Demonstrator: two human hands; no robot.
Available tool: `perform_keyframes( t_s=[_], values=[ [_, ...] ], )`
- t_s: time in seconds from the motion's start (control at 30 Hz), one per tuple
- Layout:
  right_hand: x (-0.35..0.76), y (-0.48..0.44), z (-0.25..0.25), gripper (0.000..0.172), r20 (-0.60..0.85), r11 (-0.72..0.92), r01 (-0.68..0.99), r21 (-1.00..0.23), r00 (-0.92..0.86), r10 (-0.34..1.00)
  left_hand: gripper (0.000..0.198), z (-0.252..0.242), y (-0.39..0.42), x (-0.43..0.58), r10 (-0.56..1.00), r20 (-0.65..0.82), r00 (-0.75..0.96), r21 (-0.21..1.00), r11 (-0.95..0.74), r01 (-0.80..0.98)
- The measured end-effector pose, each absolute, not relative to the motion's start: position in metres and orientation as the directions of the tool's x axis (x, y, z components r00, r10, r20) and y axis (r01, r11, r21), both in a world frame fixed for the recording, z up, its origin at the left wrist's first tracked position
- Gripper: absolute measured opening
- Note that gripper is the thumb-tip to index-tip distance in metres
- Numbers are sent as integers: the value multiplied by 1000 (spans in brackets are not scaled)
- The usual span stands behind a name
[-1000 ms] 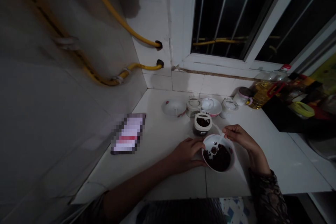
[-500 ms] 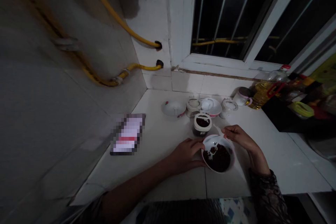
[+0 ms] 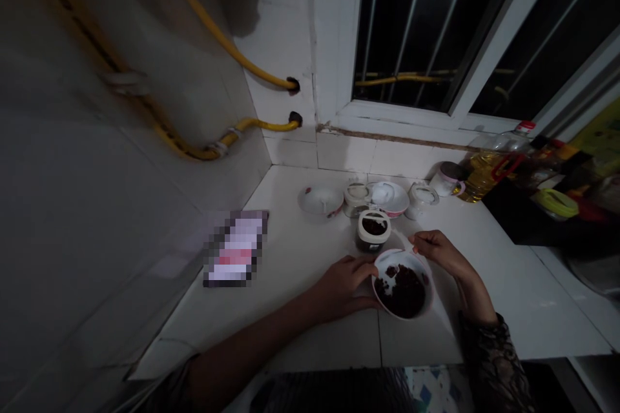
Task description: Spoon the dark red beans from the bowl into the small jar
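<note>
A white bowl (image 3: 387,260) with dark reddish-brown, crumbly stuff in it stands on the counter. My left hand (image 3: 343,287) grips its left side, thumb at the rim and fingers along the outer wall. My right hand (image 3: 436,250) is closed at the bowl's upper right, pinching the white handle of a spoon (image 3: 403,242). The spoon lies over the far rim, between bowl and jar; its scooping end is hard to make out. Just behind the bowl is a small clear jar (image 3: 373,232) with a white rim and similar dark contents.
Behind stand a shallow dish (image 3: 320,200), a jar of pale grains (image 3: 357,197), a bowl of white powder (image 3: 394,197), another clear jar (image 3: 422,199) and a lidded cup (image 3: 446,179). An oil bottle (image 3: 484,171) is at right. A blurred phone (image 3: 237,248) leans left.
The spoon has come up out of the dark stuff in the bowl towards the far rim and the jar. My left hand stays on the bowl.
</note>
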State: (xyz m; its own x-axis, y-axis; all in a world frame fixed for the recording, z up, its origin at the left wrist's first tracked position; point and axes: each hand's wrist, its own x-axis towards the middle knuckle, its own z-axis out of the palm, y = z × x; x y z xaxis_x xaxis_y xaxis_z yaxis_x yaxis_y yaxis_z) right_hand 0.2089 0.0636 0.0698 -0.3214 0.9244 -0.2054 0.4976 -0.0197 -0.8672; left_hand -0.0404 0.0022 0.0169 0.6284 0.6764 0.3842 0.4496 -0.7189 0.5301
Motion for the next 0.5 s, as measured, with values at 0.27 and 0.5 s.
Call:
perform_keyframes(
  t_s=[0.27, 0.5],
  values=[
    [204, 70, 70, 51, -189, -121, 307, -944, -200, 962, 46, 18, 2, -40, 682, 386, 621, 534, -714, 452],
    [181, 71, 76, 48, 292, 240, 396, -886, 74, 954, 46, 16, 2, -41, 685, 369, 628, 541, -708, 453]
  ],
)
